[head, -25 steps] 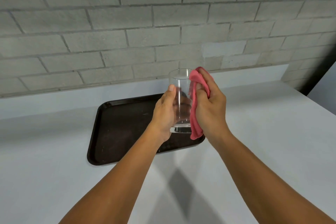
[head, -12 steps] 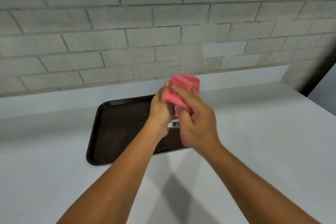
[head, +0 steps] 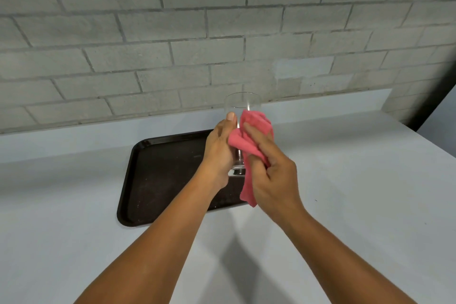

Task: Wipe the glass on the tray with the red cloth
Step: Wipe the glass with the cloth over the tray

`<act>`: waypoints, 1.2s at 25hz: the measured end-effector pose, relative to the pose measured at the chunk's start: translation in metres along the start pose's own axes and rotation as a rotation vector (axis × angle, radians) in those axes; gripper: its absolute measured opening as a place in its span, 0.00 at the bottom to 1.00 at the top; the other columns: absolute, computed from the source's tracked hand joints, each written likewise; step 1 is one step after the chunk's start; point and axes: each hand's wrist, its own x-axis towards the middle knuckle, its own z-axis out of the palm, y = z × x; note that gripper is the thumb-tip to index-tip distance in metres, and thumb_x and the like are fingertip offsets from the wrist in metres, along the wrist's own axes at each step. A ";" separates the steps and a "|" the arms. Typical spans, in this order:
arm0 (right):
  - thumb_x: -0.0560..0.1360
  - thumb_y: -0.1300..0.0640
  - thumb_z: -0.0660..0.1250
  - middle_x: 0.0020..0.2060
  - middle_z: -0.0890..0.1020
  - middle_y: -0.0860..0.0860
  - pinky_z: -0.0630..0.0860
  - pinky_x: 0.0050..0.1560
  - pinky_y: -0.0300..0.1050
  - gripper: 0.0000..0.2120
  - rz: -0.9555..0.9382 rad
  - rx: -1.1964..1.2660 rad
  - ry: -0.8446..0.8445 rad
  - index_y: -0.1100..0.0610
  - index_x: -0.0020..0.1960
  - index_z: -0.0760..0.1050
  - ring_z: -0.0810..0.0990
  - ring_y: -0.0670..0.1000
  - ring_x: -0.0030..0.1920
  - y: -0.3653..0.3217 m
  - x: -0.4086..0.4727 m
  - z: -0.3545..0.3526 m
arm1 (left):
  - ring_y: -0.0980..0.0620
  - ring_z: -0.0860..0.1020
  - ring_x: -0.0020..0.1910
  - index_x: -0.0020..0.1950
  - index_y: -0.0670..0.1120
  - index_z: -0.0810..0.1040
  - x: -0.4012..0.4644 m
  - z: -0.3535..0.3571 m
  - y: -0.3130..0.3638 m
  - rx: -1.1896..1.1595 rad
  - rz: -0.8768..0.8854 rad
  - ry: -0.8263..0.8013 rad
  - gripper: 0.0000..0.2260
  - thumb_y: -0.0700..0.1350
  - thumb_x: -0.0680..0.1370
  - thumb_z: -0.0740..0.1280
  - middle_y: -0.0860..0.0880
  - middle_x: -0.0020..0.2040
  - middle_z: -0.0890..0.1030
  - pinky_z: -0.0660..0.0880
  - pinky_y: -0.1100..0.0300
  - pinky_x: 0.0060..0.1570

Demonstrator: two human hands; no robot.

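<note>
A clear drinking glass (head: 243, 105) is held upright in the air above the dark brown tray (head: 160, 175). My left hand (head: 220, 153) grips its left side, thumb up near the rim. My right hand (head: 274, 173) holds the red cloth (head: 249, 140) pressed against the near side of the glass, covering its middle. A tail of the cloth hangs down below my right hand. The lower part of the glass is mostly hidden by both hands; only its base shows between them.
The tray lies on a pale grey counter (head: 357, 192) that runs back to a low ledge under a grey brick wall (head: 222, 32). The counter's right edge slants away at the far right, beside a dark gap (head: 436, 103).
My right hand has swept the cloth from the right side of the glass across its near side, first up over the rim, now lower so the rim shows again. The left hand kept its hold.
</note>
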 end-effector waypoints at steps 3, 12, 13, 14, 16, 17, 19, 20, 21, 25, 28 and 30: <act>0.82 0.58 0.59 0.62 0.79 0.38 0.77 0.57 0.37 0.20 0.198 0.119 0.130 0.43 0.72 0.70 0.79 0.37 0.55 0.004 0.029 -0.010 | 0.38 0.84 0.53 0.62 0.40 0.80 -0.005 -0.003 -0.007 -0.015 0.016 -0.078 0.28 0.64 0.78 0.61 0.37 0.54 0.85 0.82 0.45 0.52; 0.82 0.53 0.59 0.66 0.76 0.40 0.74 0.65 0.45 0.18 0.248 0.240 0.174 0.42 0.72 0.70 0.75 0.40 0.64 0.008 0.036 -0.006 | 0.48 0.85 0.50 0.69 0.50 0.72 -0.006 -0.008 -0.002 0.048 0.026 -0.198 0.31 0.68 0.73 0.61 0.47 0.55 0.83 0.81 0.52 0.47; 0.82 0.53 0.59 0.66 0.76 0.39 0.73 0.66 0.43 0.19 0.239 0.235 0.168 0.43 0.72 0.69 0.75 0.39 0.64 0.008 0.037 -0.005 | 0.50 0.84 0.47 0.66 0.50 0.74 -0.006 -0.008 -0.003 0.071 0.040 -0.184 0.30 0.68 0.72 0.64 0.48 0.52 0.83 0.81 0.54 0.45; 0.82 0.54 0.59 0.66 0.76 0.39 0.73 0.65 0.43 0.19 0.241 0.231 0.164 0.43 0.72 0.70 0.75 0.38 0.63 0.008 0.037 -0.003 | 0.52 0.84 0.43 0.63 0.50 0.76 -0.007 -0.007 -0.005 0.079 0.059 -0.165 0.26 0.66 0.73 0.67 0.49 0.48 0.83 0.80 0.56 0.41; 0.82 0.54 0.60 0.64 0.77 0.39 0.75 0.63 0.45 0.18 0.245 0.226 0.165 0.43 0.71 0.70 0.77 0.40 0.62 0.009 0.037 -0.001 | 0.54 0.84 0.37 0.56 0.50 0.81 -0.007 -0.010 -0.007 0.028 0.096 -0.159 0.16 0.59 0.74 0.70 0.51 0.41 0.84 0.80 0.59 0.37; 0.82 0.54 0.60 0.64 0.78 0.40 0.76 0.62 0.47 0.18 0.250 0.227 0.161 0.43 0.71 0.71 0.78 0.42 0.61 0.008 0.036 -0.001 | 0.54 0.84 0.36 0.52 0.51 0.83 -0.007 -0.012 -0.008 -0.034 0.105 -0.182 0.13 0.57 0.73 0.71 0.51 0.40 0.85 0.81 0.59 0.36; 0.82 0.54 0.60 0.61 0.80 0.43 0.77 0.62 0.49 0.16 0.284 0.249 0.179 0.44 0.68 0.74 0.80 0.44 0.59 0.007 0.039 -0.003 | 0.51 0.84 0.36 0.50 0.51 0.85 -0.009 -0.016 -0.007 -0.143 0.113 -0.225 0.13 0.58 0.71 0.72 0.48 0.41 0.84 0.81 0.57 0.36; 0.82 0.54 0.60 0.59 0.81 0.44 0.77 0.61 0.49 0.15 0.304 0.260 0.202 0.45 0.67 0.75 0.81 0.44 0.58 0.006 0.041 -0.004 | 0.50 0.84 0.36 0.52 0.50 0.85 -0.010 -0.018 -0.007 -0.159 0.110 -0.229 0.15 0.58 0.71 0.72 0.47 0.41 0.84 0.81 0.56 0.35; 0.82 0.54 0.60 0.59 0.82 0.44 0.78 0.61 0.48 0.15 0.310 0.266 0.222 0.45 0.67 0.76 0.81 0.43 0.57 0.006 0.043 -0.005 | 0.49 0.84 0.36 0.55 0.49 0.83 -0.010 -0.017 -0.007 -0.152 0.105 -0.223 0.18 0.59 0.72 0.71 0.46 0.42 0.84 0.81 0.55 0.35; 0.81 0.58 0.61 0.59 0.79 0.34 0.78 0.56 0.37 0.19 0.179 0.204 0.140 0.44 0.70 0.72 0.79 0.38 0.57 -0.005 0.025 0.005 | 0.48 0.87 0.43 0.64 0.47 0.77 -0.008 -0.012 -0.005 -0.033 0.082 -0.095 0.18 0.58 0.81 0.63 0.47 0.47 0.87 0.82 0.54 0.40; 0.81 0.60 0.62 0.58 0.77 0.28 0.77 0.55 0.34 0.21 0.158 0.157 0.097 0.41 0.70 0.71 0.79 0.35 0.55 -0.007 0.005 0.011 | 0.48 0.85 0.54 0.63 0.50 0.79 -0.007 -0.018 -0.004 0.029 0.066 -0.064 0.18 0.59 0.82 0.61 0.48 0.54 0.87 0.81 0.50 0.51; 0.81 0.60 0.61 0.56 0.79 0.29 0.77 0.57 0.38 0.21 0.199 0.178 0.141 0.43 0.71 0.71 0.79 0.34 0.53 -0.006 0.021 0.003 | 0.41 0.83 0.57 0.67 0.46 0.77 -0.013 -0.017 -0.008 -0.023 0.028 -0.111 0.24 0.61 0.79 0.62 0.41 0.60 0.84 0.80 0.44 0.55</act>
